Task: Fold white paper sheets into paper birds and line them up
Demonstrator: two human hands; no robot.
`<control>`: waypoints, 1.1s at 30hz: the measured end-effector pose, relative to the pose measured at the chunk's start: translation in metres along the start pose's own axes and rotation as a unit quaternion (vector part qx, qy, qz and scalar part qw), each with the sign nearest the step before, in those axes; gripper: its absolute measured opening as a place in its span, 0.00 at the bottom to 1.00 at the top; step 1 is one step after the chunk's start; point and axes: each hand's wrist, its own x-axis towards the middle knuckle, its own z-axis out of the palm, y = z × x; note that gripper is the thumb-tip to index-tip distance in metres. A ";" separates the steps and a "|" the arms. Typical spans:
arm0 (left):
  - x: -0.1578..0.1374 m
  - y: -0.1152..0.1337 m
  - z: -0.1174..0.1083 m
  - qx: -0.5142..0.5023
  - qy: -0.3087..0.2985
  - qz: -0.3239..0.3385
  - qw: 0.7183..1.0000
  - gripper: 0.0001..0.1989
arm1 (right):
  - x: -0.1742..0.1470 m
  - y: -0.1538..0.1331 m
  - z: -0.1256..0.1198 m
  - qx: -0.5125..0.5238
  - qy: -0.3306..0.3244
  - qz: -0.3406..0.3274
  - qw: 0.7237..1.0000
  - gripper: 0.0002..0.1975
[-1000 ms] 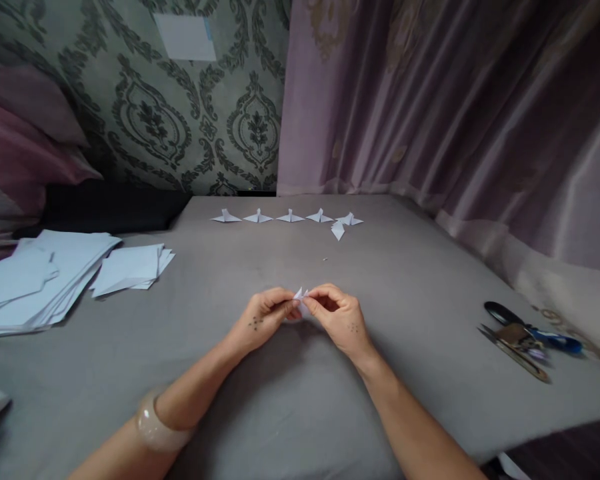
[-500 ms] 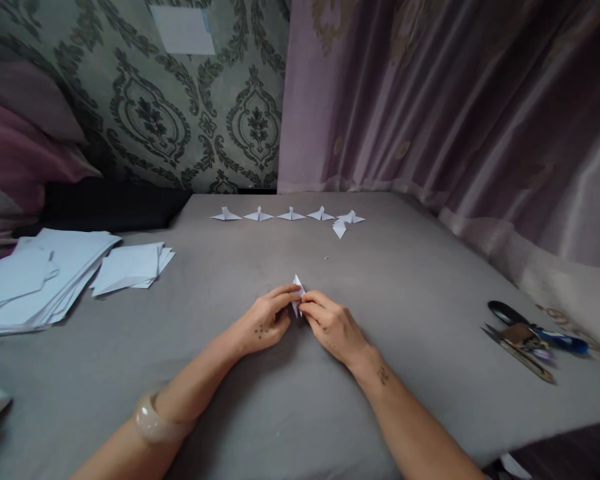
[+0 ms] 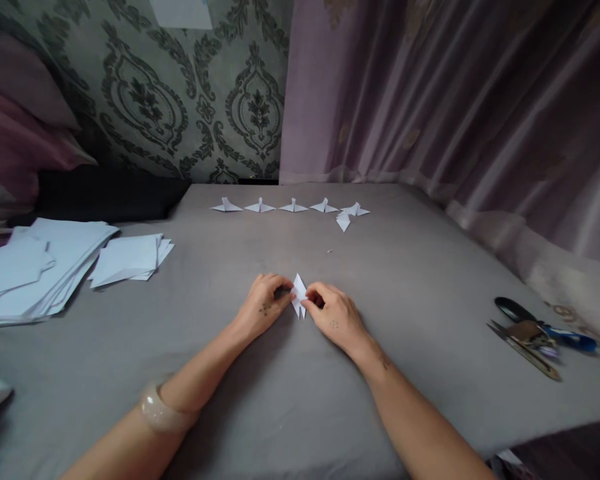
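Between my two hands is a small folded white paper (image 3: 299, 293), a narrow diamond with its top point away from me and two split points toward me. My left hand (image 3: 269, 300) pinches its left edge between thumb and fingers. On the opposite edge, the thumb and fingers of my right hand (image 3: 334, 313) are closed. Fingertips cover both side corners. Farther back stands a row of several folded paper cranes (image 3: 293, 206), with a loose folded paper diamond (image 3: 343, 221) touching the rightmost one.
Large white sheets (image 3: 75, 267) lie at the left beside a stack of smaller paper squares (image 3: 127, 259). Scissors with blue and black handles (image 3: 567, 337) and a pair of thread snips (image 3: 527, 353) lie at the right. A black cloth (image 3: 110, 193) is at the back left.
My fingers have moved from over the folded paper out to its side edges, so more of its face shows. The whole view has tilted slightly downward.
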 end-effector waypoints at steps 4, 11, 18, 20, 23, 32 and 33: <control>-0.001 -0.002 0.002 0.023 0.019 -0.013 0.999 0.11 | 0.004 0.006 0.004 0.026 0.004 0.038 0.999 0.14; -0.001 0.003 -0.002 0.010 -0.007 -0.004 1.000 0.05 | 0.007 0.014 0.003 0.083 -0.025 0.012 0.996 0.13; -0.002 0.002 0.000 0.031 -0.017 0.027 0.999 0.05 | 0.008 0.015 0.002 0.082 -0.012 -0.002 0.997 0.07; -0.003 0.002 -0.003 0.055 -0.024 0.051 0.997 0.08 | 0.006 0.013 0.000 0.063 -0.022 -0.016 0.998 0.09; -0.005 0.005 -0.010 0.108 -0.049 0.095 0.988 0.13 | 0.002 0.010 -0.006 0.024 -0.036 -0.039 0.998 0.14; 0.001 -0.004 -0.004 0.091 -0.016 0.027 0.995 0.09 | 0.003 0.003 -0.005 -0.003 -0.028 0.002 1.000 0.05; 0.001 -0.005 -0.001 0.091 -0.003 0.015 0.996 0.12 | 0.004 0.003 -0.004 0.000 -0.027 0.007 1.000 0.06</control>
